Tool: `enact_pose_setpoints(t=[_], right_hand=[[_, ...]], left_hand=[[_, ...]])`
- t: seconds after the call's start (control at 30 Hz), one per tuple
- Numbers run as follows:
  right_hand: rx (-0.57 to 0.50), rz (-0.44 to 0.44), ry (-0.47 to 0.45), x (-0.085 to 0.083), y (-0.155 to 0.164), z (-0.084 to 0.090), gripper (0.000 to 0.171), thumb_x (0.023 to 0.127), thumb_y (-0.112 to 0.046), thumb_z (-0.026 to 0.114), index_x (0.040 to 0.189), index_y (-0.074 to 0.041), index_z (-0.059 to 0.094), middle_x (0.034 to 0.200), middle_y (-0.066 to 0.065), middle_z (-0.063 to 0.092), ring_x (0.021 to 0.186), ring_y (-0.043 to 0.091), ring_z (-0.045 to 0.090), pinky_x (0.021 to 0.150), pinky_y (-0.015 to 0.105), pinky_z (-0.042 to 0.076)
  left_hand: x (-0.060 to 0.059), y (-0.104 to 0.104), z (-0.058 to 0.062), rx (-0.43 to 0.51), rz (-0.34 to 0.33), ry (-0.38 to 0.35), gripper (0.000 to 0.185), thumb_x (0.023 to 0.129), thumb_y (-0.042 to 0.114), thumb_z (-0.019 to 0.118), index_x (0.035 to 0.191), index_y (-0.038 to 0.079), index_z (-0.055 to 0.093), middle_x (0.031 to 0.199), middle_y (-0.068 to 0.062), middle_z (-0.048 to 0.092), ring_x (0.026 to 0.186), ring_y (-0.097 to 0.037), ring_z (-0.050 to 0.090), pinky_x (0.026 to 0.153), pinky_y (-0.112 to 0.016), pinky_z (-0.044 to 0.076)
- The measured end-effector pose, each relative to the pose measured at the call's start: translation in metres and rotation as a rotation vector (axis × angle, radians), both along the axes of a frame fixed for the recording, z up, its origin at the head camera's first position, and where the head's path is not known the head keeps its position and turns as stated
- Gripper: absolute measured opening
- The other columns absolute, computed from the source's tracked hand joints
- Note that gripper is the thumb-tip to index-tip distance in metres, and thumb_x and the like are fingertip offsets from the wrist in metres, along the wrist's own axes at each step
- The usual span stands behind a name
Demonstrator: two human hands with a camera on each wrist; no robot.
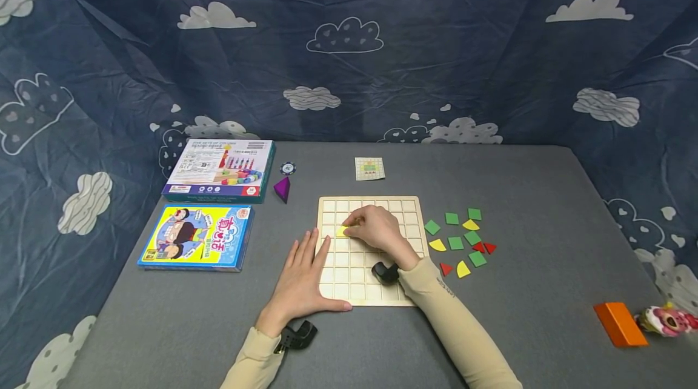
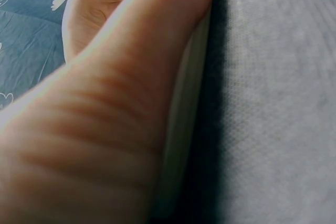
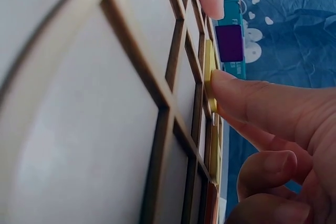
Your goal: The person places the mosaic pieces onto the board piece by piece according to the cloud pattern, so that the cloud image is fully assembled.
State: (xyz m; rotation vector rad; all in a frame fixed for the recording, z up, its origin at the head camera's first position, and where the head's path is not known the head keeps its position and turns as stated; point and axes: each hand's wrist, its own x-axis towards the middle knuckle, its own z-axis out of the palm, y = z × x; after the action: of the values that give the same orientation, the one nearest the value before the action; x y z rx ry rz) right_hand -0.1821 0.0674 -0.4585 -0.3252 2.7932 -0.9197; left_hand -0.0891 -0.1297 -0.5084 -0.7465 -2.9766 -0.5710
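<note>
In the head view the right hand point(image 1: 376, 228) lies over the upper left part of the wooden grid board point(image 1: 411, 210), its fingertips pinching a yellow tile point(image 1: 342, 231) that sits in a cell near the board's left side, while the left hand point(image 1: 302, 280) rests flat with straight, spread fingers across the board's lower left corner and the grey table point(image 1: 523, 316), steadying it. To seat the tile well, it seems best to keep that flat hand pressing so the board cannot slide, and to lower the tile level rather than corner first. There is open table in front of the board; to its right the loose green, yellow and red tiles point(image 1: 463, 240) lie near its edge, so the right sleeve should lift rather than sweep across them. The pattern card point(image 1: 369, 168) lies beyond the board, well apart. From the left wrist, the view is mostly a blurred thumb point(image 2: 157, 51) pressed along the board's pale edge point(image 2: 181, 129); little else can be told. From the right wrist, a fingertip point(image 3: 231, 85) presses the yellow tile point(image 3: 209, 64) against the raised ribs of the grid board point(image 3: 131, 77), and it may not yet lie fully flat in its cell.
</note>
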Motion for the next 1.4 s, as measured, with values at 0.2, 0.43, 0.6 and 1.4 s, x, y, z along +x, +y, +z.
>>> enact_pose_setpoints(t=[0.2, 0.43, 0.6, 1.4], right_hand=[[-0.012, 0.006, 0.001, 0.0, 0.001, 0.001, 0.008, 0.079, -0.026, 0.077, 0.086, -0.022, 0.076, 0.055, -0.005, 0.053, 0.05, 0.013, 0.045, 0.047, 0.029, 0.033], [-0.115, 0.067, -0.037, -0.001, 0.011, 0.002, 0.012, 0.084, -0.026, 0.073, 0.093, -0.017, 0.075, 0.06, -0.003, 0.054, 0.051, 0.013, 0.044, 0.049, 0.027, 0.034], [-0.236, 0.081, -0.005, -0.001, 0.025, 0.005, 0.015, 0.088, -0.023, 0.069, 0.095, -0.011, 0.074, 0.063, -0.001, 0.056, 0.051, 0.013, 0.045, 0.048, 0.027, 0.035], [-0.145, -0.178, 0.135, 0.013, 0.145, 0.006, 0.019, 0.086, -0.021, 0.071, 0.096, -0.004, 0.071, 0.078, 0.005, 0.064, 0.061, 0.019, 0.052, 0.05, 0.04, 0.043]], left_hand=[[0.0, 0.0, -0.001, 0.008, -0.002, 0.015, 0.129, 0.059, 0.089, 0.052, 0.152, 0.006, 0.017, 0.157, -0.018, 0.003, 0.143, -0.03, 0.0, 0.113, -0.044, 0.001], [-0.001, -0.001, -0.001, 0.004, -0.002, 0.016, 0.129, 0.059, 0.089, 0.053, 0.152, 0.007, 0.017, 0.156, -0.019, 0.004, 0.143, -0.03, 0.002, 0.113, -0.045, 0.002], [0.0, 0.0, 0.001, -0.011, 0.007, -0.007, 0.131, 0.058, 0.089, 0.053, 0.152, 0.007, 0.016, 0.156, -0.018, 0.004, 0.143, -0.029, 0.0, 0.113, -0.043, 0.0], [0.001, 0.001, 0.001, 0.032, -0.002, -0.005, 0.129, 0.059, 0.083, 0.062, 0.152, 0.006, 0.016, 0.156, -0.019, 0.004, 0.143, -0.03, 0.002, 0.113, -0.044, 0.001]])
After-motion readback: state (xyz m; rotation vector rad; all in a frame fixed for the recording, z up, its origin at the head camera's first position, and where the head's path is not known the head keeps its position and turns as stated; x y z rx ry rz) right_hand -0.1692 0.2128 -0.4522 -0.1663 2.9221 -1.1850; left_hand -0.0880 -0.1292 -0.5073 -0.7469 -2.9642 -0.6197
